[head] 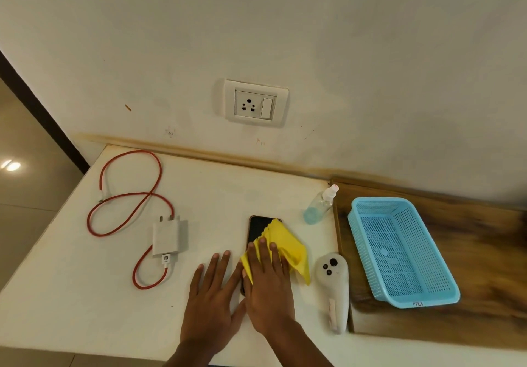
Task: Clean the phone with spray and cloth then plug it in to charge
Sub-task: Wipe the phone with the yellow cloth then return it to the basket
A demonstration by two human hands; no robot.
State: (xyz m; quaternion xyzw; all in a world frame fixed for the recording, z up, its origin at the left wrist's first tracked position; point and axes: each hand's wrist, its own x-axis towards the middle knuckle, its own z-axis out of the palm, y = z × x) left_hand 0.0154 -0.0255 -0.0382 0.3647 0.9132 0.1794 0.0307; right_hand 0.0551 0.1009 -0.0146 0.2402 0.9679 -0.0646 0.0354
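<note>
1. a dark phone [254,231] lies flat on a white surface [71,295], partly under a yellow cloth [288,242].
2. the right hand [268,287] presses the cloth down with straight fingers.
3. the left hand [212,301] rests flat beside the phone, fingers spread.
4. a spray bottle [319,205] stands behind; a white charger [168,237] with red cable [128,195] lies well to the left.

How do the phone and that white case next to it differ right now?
The phone is dark and lies half hidden under the yellow cloth and right hand; the white case lies uncovered, untouched, camera holes showing. Both lie flat on the white table.
</note>
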